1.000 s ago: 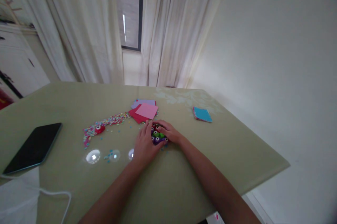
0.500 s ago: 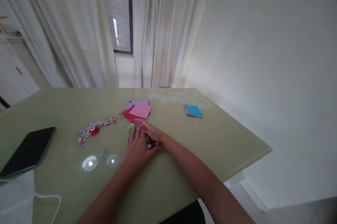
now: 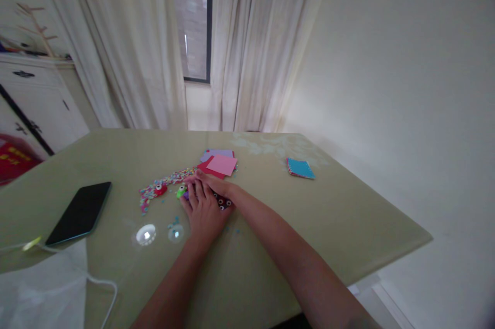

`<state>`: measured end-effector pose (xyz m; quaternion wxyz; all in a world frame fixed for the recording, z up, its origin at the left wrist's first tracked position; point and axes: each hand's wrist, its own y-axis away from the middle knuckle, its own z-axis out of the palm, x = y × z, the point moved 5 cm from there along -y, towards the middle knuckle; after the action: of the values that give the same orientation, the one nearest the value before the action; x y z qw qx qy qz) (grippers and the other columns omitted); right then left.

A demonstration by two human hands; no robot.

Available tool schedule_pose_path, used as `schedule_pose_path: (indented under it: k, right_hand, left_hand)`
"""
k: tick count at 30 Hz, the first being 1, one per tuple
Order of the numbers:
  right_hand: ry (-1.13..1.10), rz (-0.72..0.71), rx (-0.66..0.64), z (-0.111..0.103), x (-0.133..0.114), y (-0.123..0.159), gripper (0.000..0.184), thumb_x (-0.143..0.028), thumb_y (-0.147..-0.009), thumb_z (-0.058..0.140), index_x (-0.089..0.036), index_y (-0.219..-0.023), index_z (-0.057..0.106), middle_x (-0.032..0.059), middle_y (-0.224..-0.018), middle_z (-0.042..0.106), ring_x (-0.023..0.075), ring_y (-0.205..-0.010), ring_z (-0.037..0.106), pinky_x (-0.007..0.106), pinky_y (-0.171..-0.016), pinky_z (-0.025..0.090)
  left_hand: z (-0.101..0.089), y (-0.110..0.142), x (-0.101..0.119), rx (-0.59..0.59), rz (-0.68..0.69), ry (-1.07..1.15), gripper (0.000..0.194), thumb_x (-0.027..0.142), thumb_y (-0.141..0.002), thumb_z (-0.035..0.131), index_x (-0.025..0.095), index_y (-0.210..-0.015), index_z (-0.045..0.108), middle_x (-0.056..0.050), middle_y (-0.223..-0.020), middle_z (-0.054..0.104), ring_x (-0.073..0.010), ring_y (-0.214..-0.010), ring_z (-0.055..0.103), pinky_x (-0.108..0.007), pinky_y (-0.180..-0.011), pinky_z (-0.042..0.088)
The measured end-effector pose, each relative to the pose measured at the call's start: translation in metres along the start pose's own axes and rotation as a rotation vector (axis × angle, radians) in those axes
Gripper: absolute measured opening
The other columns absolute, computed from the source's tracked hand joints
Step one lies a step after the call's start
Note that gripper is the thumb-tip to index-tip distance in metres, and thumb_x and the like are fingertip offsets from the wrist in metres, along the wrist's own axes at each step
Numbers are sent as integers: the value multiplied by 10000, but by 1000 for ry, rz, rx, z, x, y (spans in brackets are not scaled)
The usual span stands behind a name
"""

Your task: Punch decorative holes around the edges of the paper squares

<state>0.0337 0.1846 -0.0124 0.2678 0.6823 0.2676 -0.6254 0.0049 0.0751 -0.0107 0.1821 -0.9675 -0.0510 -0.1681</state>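
Note:
A cluster of small, shiny, coloured pieces with googly eyes lies on the table under my hands; dark eyed pieces [image 3: 222, 201] show between my wrists. My left hand [image 3: 204, 211] rests palm down over the cluster with its fingers spread. My right hand [image 3: 214, 182] reaches across its far side, fingers stretched leftward and partly hidden behind my left fingers. A green eyed piece [image 3: 181, 192] sits just left of my left fingertips, with a bit of purple beside it. Farther left, a red eyed piece [image 3: 161, 190] lies against a band of multicoloured bits [image 3: 149, 193].
Pink, red and lilac paper squares [image 3: 223, 164] lie beyond my hands. A blue-topped stack of squares [image 3: 300, 168] is at the right. To the left are a black tablet [image 3: 82, 211], a white sheet [image 3: 50, 282] and a white cable [image 3: 104, 281]. Blue bits [image 3: 174, 222] are scattered nearby.
The view has turned left, so the table appears farther right. Both hands and the eyed pieces under them have slid left relative to the paper squares, and the green piece is closer to the red one.

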Motion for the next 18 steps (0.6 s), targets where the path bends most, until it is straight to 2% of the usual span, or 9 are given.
schedule_pose_path:
  k: [2, 6, 9, 11, 14, 16, 18]
  right_hand:
    - [-4, 12, 24, 2, 1, -16, 765, -789, -1023, 378, -154, -1160, 782, 112, -1161, 789, 248, -1162, 710, 391, -1151, 486]
    - [47, 28, 169, 6, 6, -45, 681, -751, -1024, 456, -153, -1082, 776, 119, -1121, 797, 266, -1112, 724, 402, -1083, 536]
    - [47, 16, 240, 12, 10, -59, 706, -731, -1054, 384, -137, -1175, 746, 162, -1232, 773, 265, -1148, 722, 413, -1091, 534]
    - [36, 6, 242, 16, 13, -62, 736, -723, -1071, 308, -144, -1278, 712, 172, -1287, 758, 245, -1170, 729, 392, -1094, 536]
    - [56, 3, 208, 19, 15, -62, 821, -734, -1073, 180, -152, -1400, 659, 161, -1232, 784, 233, -1138, 757, 378, -1045, 570]
    - [122, -11, 213, 18, 15, -60, 870, -741, -1069, 138, -133, -1412, 657, 166, -1216, 789, 250, -1148, 753, 394, -1044, 568]
    - [209, -29, 247, 15, 12, -57, 871, -751, -1066, 176, -115, -1343, 703, 181, -1226, 782, 285, -1181, 732, 428, -1079, 540]
  left_hand:
    - [-1, -6, -7, 11, -41, 1, 1080, 591, -853, 615, 5, -1684, 251, -261, -1771, 223, -437, -1653, 101, -687, -1297, 64]
    - [0, -14, -21, 58, -96, 7, 986, 527, -893, 571, 54, -1700, 255, -243, -1776, 226, -456, -1642, 135, -744, -1271, 88]
    - [3, -15, -27, 120, -56, -22, 847, 419, -947, 512, 45, -1682, 315, -252, -1757, 276, -469, -1627, 190, -747, -1273, 77]
    - [6, -15, -29, 144, -11, -41, 784, 380, -978, 467, 28, -1668, 344, -257, -1740, 318, -470, -1617, 226, -702, -1295, 79]
    - [7, -15, -30, 145, 17, -56, 771, 384, -988, 460, 41, -1669, 348, -244, -1723, 365, -461, -1608, 260, -664, -1310, 77]
    - [6, -16, -30, 130, 2, -61, 747, 377, -992, 465, 77, -1669, 369, -238, -1706, 399, -463, -1598, 281, -685, -1300, 78]
    - [5, -17, -29, 114, -12, -75, 708, 378, -1006, 461, 102, -1657, 409, -242, -1687, 428, -474, -1588, 295, -709, -1285, 86]
